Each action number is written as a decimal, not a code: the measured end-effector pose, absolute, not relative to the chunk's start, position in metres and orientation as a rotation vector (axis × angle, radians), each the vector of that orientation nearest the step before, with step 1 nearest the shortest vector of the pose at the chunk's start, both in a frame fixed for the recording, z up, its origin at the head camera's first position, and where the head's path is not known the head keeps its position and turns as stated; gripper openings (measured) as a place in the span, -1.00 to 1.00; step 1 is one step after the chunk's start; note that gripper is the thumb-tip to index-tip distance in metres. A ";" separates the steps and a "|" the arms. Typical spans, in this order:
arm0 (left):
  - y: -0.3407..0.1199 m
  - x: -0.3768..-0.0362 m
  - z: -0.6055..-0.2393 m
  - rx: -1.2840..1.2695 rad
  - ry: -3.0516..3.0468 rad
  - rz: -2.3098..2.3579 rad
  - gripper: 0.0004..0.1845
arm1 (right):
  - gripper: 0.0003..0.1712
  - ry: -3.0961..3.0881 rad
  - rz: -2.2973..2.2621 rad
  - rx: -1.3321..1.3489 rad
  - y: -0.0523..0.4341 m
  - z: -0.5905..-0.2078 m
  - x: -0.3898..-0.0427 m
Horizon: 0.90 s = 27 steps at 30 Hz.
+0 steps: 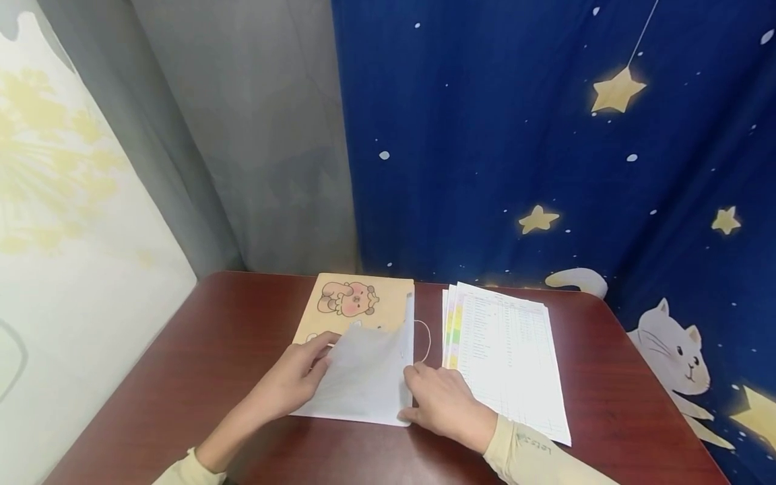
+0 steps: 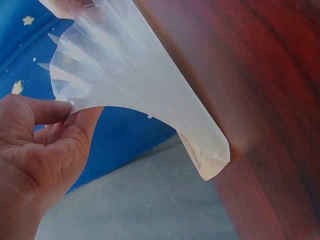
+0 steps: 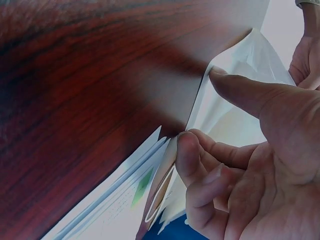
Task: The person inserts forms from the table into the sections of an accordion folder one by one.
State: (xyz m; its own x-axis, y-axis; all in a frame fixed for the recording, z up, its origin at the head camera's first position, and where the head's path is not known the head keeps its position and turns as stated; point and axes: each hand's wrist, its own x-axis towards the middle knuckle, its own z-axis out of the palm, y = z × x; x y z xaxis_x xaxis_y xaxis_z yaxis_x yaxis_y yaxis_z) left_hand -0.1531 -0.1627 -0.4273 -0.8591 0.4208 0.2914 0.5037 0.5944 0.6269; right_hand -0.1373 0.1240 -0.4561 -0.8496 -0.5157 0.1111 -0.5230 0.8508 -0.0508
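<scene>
An expanding file folder (image 1: 348, 279) with a printed bear on its tan cover lies on the table, a white string loop (image 1: 429, 340) at its right edge. Between the thumb and fingers of my left hand (image 1: 303, 377) is the edge of a translucent pocket sheet (image 2: 125, 70), which bows upward in pleats in the left wrist view. My right hand (image 1: 445, 401) holds the folder's right edge near the lower corner, thumb and curled fingertips (image 3: 186, 155) against it. What lies inside the pockets is hidden.
Right of the folder lies a stack of printed sheets (image 1: 509, 364) with coloured side tabs, close to my right hand. Everything rests on a dark red wooden table (image 1: 242, 337). Behind it hang a grey curtain (image 1: 273, 135) and a blue star-patterned curtain (image 1: 473, 135).
</scene>
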 end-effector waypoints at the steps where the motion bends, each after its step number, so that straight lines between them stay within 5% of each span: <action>1: -0.163 -0.152 -0.427 -0.773 -2.696 -1.128 -0.66 | -0.44 -2.930 0.122 0.825 0.124 -0.456 -0.137; 27: -0.165 -0.145 -0.429 -0.539 -2.664 -1.468 -0.68 | -0.45 -2.898 0.191 0.824 0.130 -0.460 -0.140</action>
